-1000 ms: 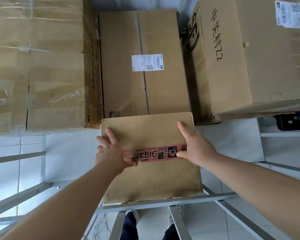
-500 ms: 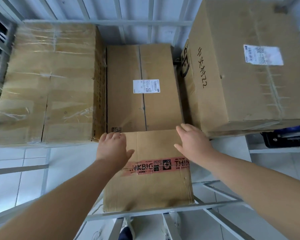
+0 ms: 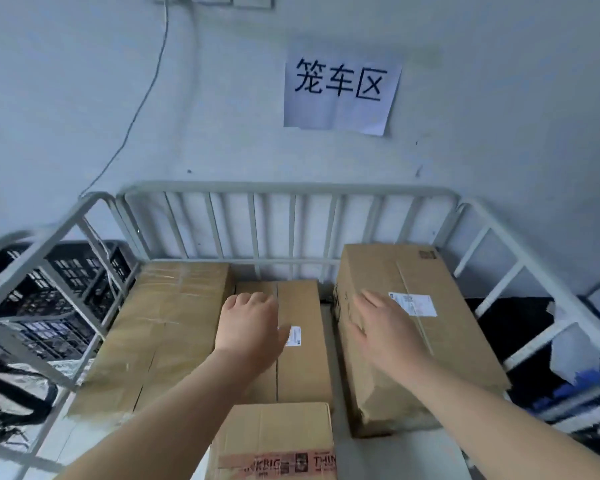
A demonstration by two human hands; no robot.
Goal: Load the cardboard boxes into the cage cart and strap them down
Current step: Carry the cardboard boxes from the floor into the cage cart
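Observation:
Several cardboard boxes lie in the white metal cage cart [image 3: 284, 188]. A wide taped box [image 3: 160, 327] is on the left, a narrow box [image 3: 302, 368] with a white label in the middle, and a tall box [image 3: 430, 341] on the right. A small box [image 3: 274, 434] with pink printed tape sits nearest me. My left hand [image 3: 250, 334] hovers over the middle box, fingers loosely curled, holding nothing. My right hand [image 3: 381, 327] is spread flat by the tall box's near left edge; whether it touches is unclear.
Black plastic crates [image 3: 49, 296] stand left of the cart beyond its side rail. A white paper sign [image 3: 340, 95] with black characters hangs on the wall behind, with a thin cable [image 3: 142, 98] running down. Dark and blue items [image 3: 541, 341] lie beyond the cart's right rail.
Both hands have left the small pink-taped box and risen forward over the rear boxes. My view has tilted up, now showing the back rail and wall.

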